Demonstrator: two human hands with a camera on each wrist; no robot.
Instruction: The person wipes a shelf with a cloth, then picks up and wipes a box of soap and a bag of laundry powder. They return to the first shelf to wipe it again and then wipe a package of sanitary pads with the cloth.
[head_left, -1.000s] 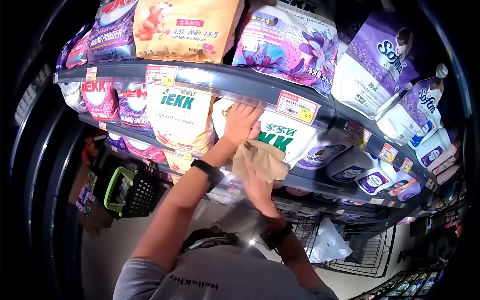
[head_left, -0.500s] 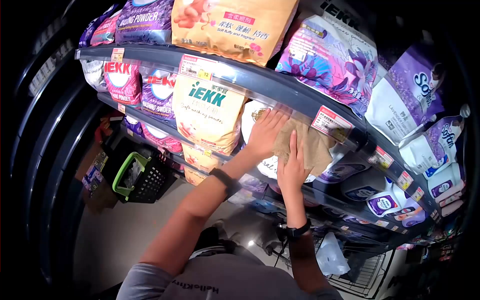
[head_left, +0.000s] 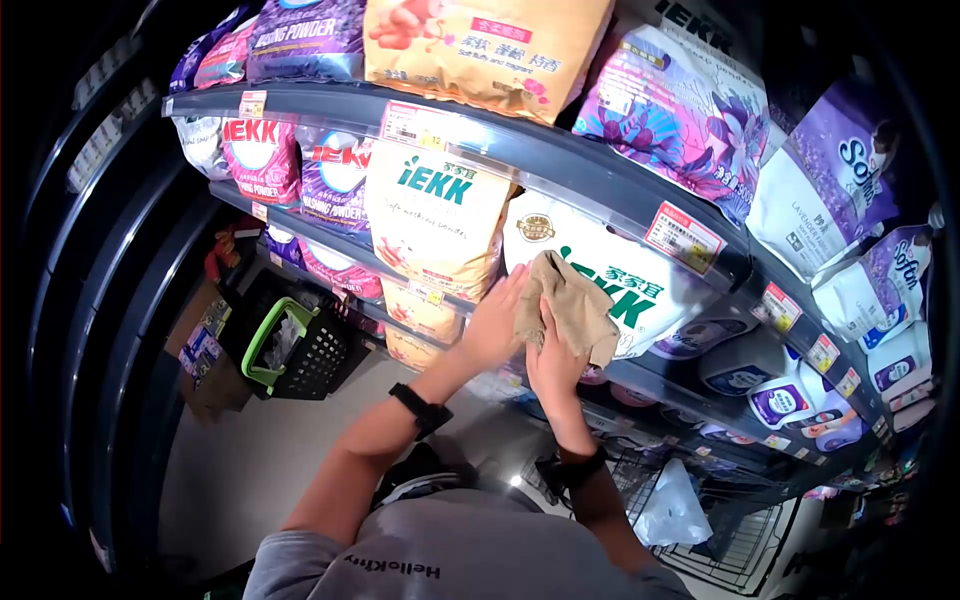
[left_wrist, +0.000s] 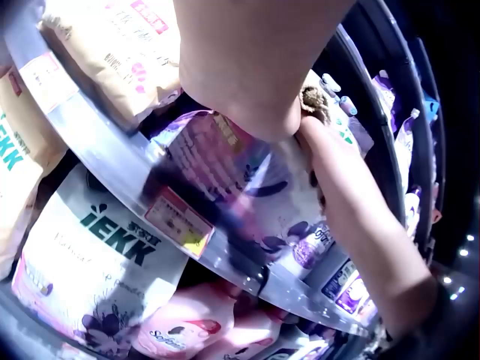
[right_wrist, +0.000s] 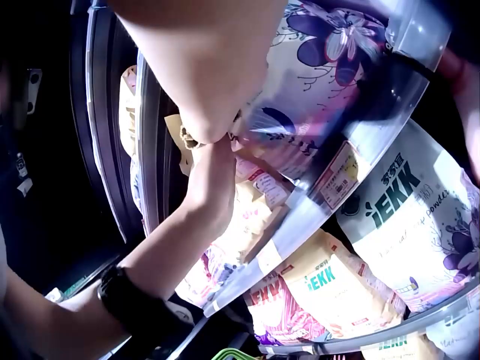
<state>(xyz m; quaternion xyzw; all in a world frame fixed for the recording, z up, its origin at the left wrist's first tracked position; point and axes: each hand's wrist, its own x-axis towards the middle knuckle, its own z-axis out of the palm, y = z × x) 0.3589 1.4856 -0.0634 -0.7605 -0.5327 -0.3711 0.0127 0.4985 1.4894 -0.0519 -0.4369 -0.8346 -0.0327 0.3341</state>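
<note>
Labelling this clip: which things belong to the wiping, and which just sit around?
In use: tan crumpled cloth; white green-lettered detergent bag behind it.
Just about: black plastic basket with green handle; peach iEKK powder bag; purple-white softener pouch; wire trolley.

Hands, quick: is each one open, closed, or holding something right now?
Left hand: open, fingers straight, at the left edge of the brown cloth.
Right hand: closed, gripping the brown cloth.
</note>
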